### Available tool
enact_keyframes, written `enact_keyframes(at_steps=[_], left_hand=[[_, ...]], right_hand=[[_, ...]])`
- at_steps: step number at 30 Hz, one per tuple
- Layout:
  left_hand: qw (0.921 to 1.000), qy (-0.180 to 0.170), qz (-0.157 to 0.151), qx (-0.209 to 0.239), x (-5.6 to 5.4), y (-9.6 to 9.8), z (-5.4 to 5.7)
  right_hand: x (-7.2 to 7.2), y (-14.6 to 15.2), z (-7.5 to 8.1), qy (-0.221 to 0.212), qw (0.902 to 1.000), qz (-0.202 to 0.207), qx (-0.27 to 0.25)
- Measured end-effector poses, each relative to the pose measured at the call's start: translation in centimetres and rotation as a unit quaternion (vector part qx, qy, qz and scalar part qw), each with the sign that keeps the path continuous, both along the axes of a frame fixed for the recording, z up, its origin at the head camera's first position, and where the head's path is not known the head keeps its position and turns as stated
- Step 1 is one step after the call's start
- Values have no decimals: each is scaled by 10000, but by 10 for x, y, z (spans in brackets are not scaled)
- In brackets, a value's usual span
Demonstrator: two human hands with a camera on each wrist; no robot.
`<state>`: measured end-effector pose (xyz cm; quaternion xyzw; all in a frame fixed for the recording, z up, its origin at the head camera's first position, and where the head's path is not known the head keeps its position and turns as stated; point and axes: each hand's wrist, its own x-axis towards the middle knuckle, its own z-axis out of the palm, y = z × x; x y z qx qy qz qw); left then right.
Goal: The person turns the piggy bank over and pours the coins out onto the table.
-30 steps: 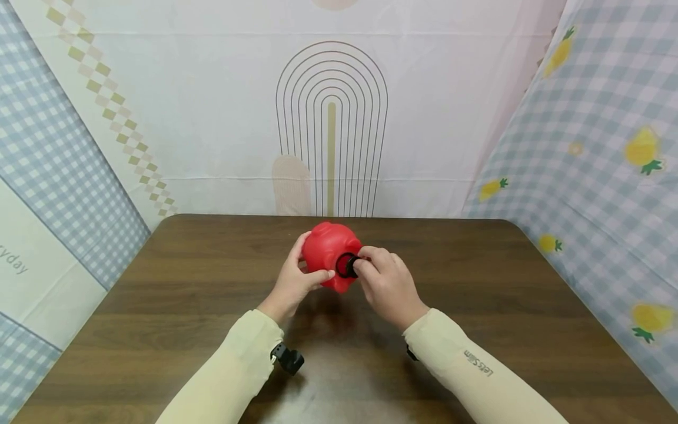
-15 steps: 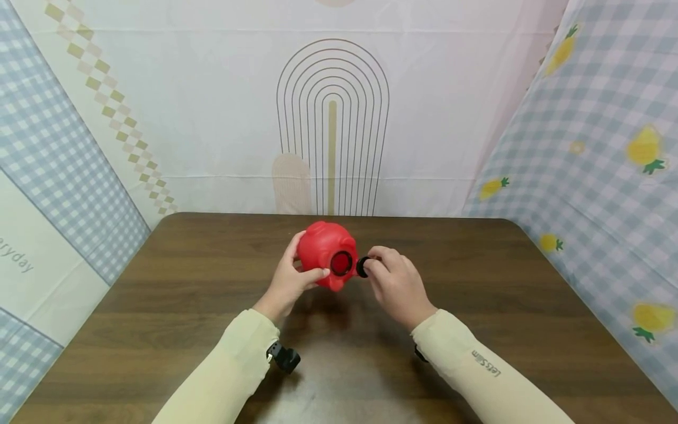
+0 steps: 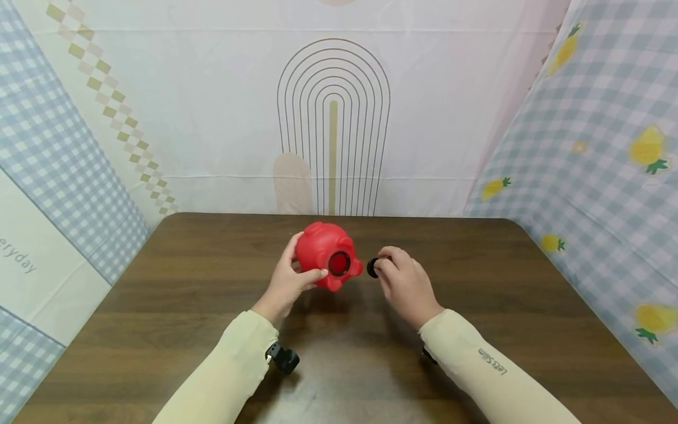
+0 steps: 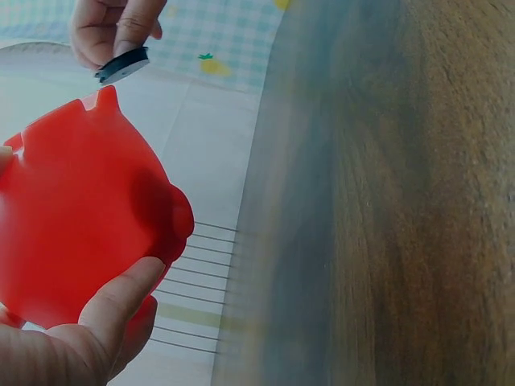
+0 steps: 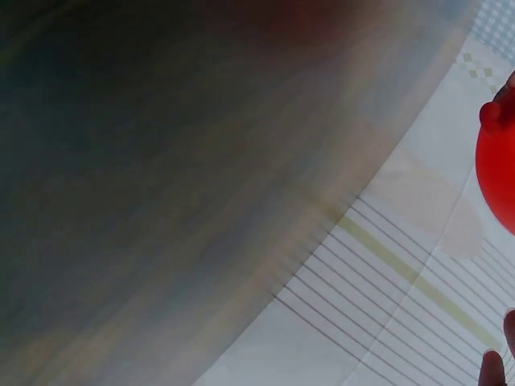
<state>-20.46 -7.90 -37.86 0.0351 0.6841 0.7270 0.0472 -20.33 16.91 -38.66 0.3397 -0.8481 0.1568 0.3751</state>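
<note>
My left hand [image 3: 286, 282] grips a red piggy bank [image 3: 318, 247] above the table, its thumb close to a round opening [image 3: 339, 263] with a black rim. Stubby feet stick out around that opening. A small black round stopper [image 3: 372, 268] is pinched between the thumb and fingers of my right hand [image 3: 406, 287], a short gap to the right of the bank. In the left wrist view the stopper [image 4: 123, 66] hangs just past a pointed foot of the bank [image 4: 72, 209]. Only an edge of the bank [image 5: 499, 173] and some fingertips show in the right wrist view.
A dark brown wooden table [image 3: 222, 253] lies below both hands. Behind it hangs a white cloth [image 3: 212, 118] with an arch print, and checked cloths [image 3: 598, 176] close off the sides. A black wrist camera [image 3: 284, 359] is strapped to the left sleeve.
The black stopper has come out of the piggy bank's opening and moved right with my right hand. The opening now shows uncovered. My left hand and the bank have shifted slightly left.
</note>
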Motion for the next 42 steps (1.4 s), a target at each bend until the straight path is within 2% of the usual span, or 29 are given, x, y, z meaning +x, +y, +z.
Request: enact_keyframes(at_steps=[5,18,27,42], left_hand=[[10000,8,-13,30,1,1,0],[9999,8,-37,105,1,4,1],[9998,-2,-27,173,2,6,-2],[9999,23,-68,98,3,7,-3]], right_hand=[[-3,5,-3,-92,9999,-98,16],[-13,18,-11,-827,9936,-617,449],[-17,26,-12,-1596,9786,-1055,753],[-26,39,-19,-2373,9564,-1480,840]])
